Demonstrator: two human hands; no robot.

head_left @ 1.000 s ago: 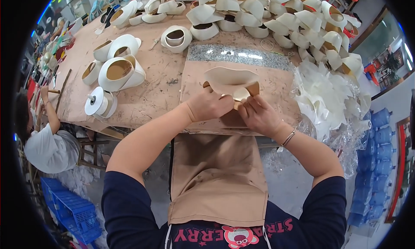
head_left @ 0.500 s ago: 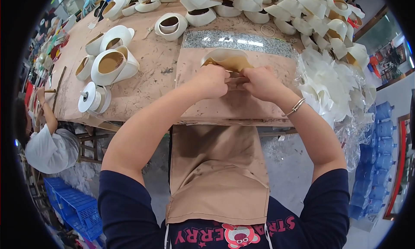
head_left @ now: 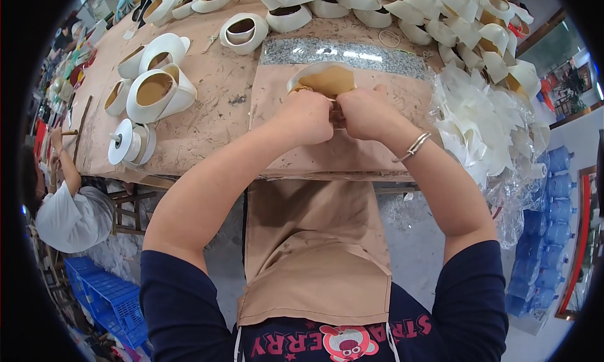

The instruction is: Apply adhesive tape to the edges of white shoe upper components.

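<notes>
Both hands meet over the desk (head_left: 207, 116) — the left hand (head_left: 308, 115) and right hand (head_left: 365, 112) have their fingers closed on the near edge of a white shoe upper (head_left: 322, 80) with tan lining, held just above a brown mat (head_left: 352, 154). More uppers (head_left: 157, 91) lie to the left — a heap of white cut pieces (head_left: 484, 123) sits at right.
</notes>
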